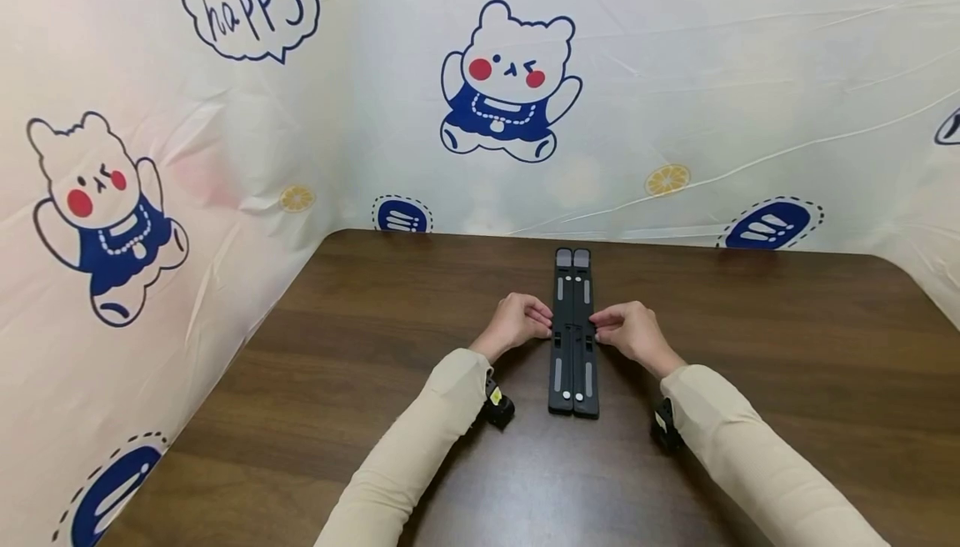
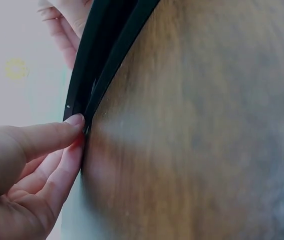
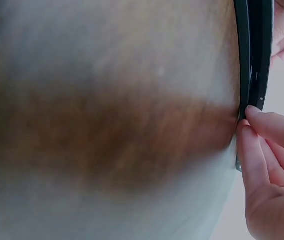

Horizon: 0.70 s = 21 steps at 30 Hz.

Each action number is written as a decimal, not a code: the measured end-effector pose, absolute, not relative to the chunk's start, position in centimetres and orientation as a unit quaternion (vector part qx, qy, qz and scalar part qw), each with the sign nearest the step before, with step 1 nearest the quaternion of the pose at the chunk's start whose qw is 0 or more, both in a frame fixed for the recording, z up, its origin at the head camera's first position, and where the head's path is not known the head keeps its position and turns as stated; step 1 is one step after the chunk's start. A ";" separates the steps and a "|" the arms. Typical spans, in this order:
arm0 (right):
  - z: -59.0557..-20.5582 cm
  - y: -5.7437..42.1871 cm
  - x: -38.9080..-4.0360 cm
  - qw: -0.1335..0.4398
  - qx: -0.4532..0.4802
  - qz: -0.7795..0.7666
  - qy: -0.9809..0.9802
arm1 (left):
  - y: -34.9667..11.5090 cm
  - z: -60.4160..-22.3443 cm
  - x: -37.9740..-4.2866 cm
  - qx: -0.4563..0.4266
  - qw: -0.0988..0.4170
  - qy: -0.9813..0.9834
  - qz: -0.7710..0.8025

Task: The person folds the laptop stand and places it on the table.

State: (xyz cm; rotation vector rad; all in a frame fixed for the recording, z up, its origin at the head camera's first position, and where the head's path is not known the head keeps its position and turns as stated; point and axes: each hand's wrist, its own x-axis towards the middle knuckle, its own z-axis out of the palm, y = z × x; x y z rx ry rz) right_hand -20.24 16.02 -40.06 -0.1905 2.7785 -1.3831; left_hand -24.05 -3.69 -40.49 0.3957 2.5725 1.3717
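Observation:
A folded black laptop stand [image 1: 567, 313], two long bars side by side with grey pads and white round dots, lies lengthwise on the brown wooden table. My left hand [image 1: 517, 320] pinches its left edge around mid-length. Opposite, the right hand [image 1: 636, 334] pinches the right edge at about the same height. In the left wrist view, the left thumb [image 2: 56, 135] and a fingertip meet at the stand's dark side [image 2: 89, 65]. The right wrist view has the right fingers [image 3: 254, 155] and thumb on the other side, where a slot runs between the stand's layers.
The wooden table [image 1: 337, 380] extends on both sides of the stand. A pale curtain [image 1: 637, 97] printed with bears hangs behind the table's far edge and along the left. Small black wrist cameras [image 1: 498, 405] sit under the cream sleeves [image 1: 420, 439].

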 end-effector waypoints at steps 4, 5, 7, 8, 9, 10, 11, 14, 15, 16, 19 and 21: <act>-40.3 16.4 -20.3 0.042 -0.048 -0.466 0.882 | -3.7 -40.7 -24.1 0.125 0.119 0.863 0.474; -40.4 16.5 -20.4 0.049 -0.045 -0.471 0.880 | -3.7 -40.7 -24.1 0.125 0.123 0.862 0.476; -40.5 16.7 -20.4 0.065 -0.037 -0.481 0.874 | -3.8 -40.8 -24.1 0.127 0.127 0.860 0.477; -40.5 16.8 -20.5 0.071 -0.035 -0.485 0.871 | -3.8 -40.8 -24.2 0.131 0.129 0.859 0.478; -40.5 16.9 -20.5 0.076 -0.035 -0.488 0.869 | -3.8 -40.8 -24.2 0.135 0.129 0.859 0.476; -40.5 17.0 -20.5 0.080 -0.035 -0.492 0.866 | -3.9 -40.8 -24.2 0.141 0.128 0.861 0.472; -40.5 17.0 -20.5 0.083 -0.036 -0.494 0.865 | -3.9 -40.8 -24.2 0.147 0.127 0.861 0.471; -40.5 16.8 -20.1 0.086 -0.051 -0.494 0.864 | -4.3 -40.7 -23.9 0.162 0.121 0.867 0.457; -40.5 16.7 -20.0 0.083 -0.061 -0.487 0.868 | -4.4 -40.7 -23.8 0.167 0.117 0.871 0.447; -40.5 16.5 -19.8 0.076 -0.074 -0.475 0.873 | -4.5 -40.6 -23.7 0.172 0.113 0.875 0.439; -40.3 16.0 -19.2 0.052 -0.112 -0.434 0.892 | -5.0 -40.2 -23.3 0.181 0.097 0.887 0.414; -40.0 15.8 -18.9 0.036 -0.126 -0.408 0.903 | -5.2 -39.9 -23.1 0.184 0.080 0.892 0.404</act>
